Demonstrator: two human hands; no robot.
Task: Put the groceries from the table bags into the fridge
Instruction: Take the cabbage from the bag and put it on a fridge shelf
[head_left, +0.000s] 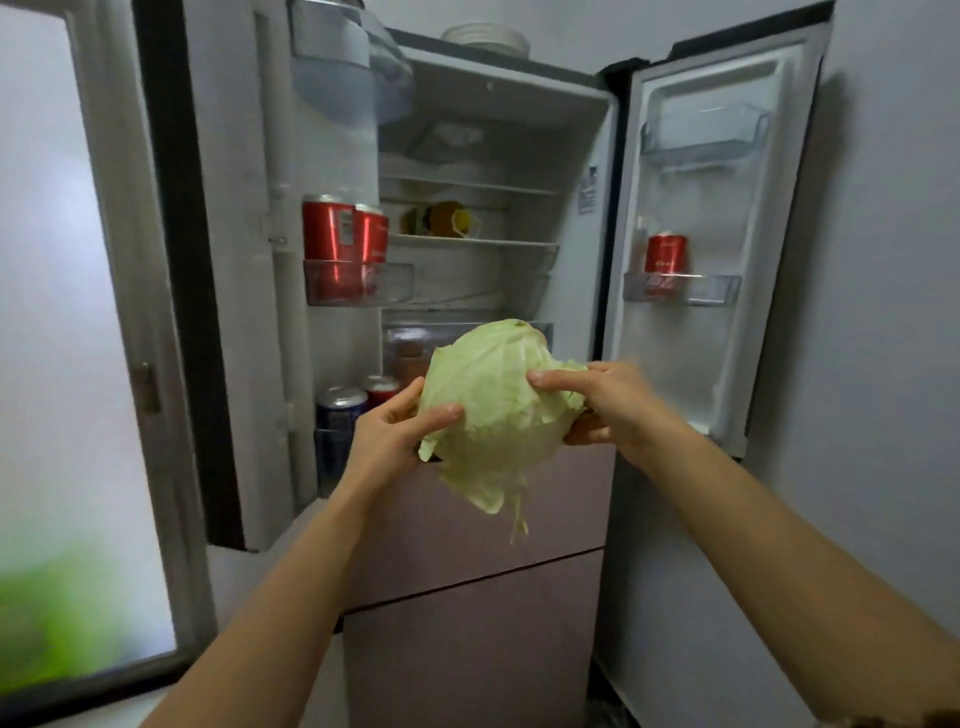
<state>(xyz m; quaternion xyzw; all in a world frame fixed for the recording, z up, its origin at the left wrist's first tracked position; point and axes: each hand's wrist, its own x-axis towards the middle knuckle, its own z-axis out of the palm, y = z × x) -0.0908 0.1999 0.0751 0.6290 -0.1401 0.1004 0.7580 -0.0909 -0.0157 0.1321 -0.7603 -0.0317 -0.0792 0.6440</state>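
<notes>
A pale green cabbage (493, 405) is held in mid-air at the centre of the frame, in front of the open fridge (493, 130) and level with the lowest part of its lit compartment. Its long axis runs roughly up and down the picture. The rounded head is uppermost, with a small brownish spot at the very top. A loose outer leaf trails off the bottom and points down toward the lower centre.

Both hands clamp it from opposite sides. The left hand (395, 431) grips the lower left flank, its thumb laid across the front of the leaves and its fingers curled behind. The right hand (608, 405) grips the right side a little higher, thumb pressed onto the front and fingers wrapped underneath.

Both fridge doors stand open. The left door (234, 260) carries two red cans (343, 234) in a middle bin, and lower down a blue can (340, 410) sits just left of the left hand. The right door (727, 208) holds one red can (666, 253) in its bin. A yellowish bottle (447, 218) lies on a middle shelf. Closed brownish drawer fronts (478, 623) fill the lower centre, below the cabbage. A frosted window (62, 312) takes up the left edge of the frame.
</notes>
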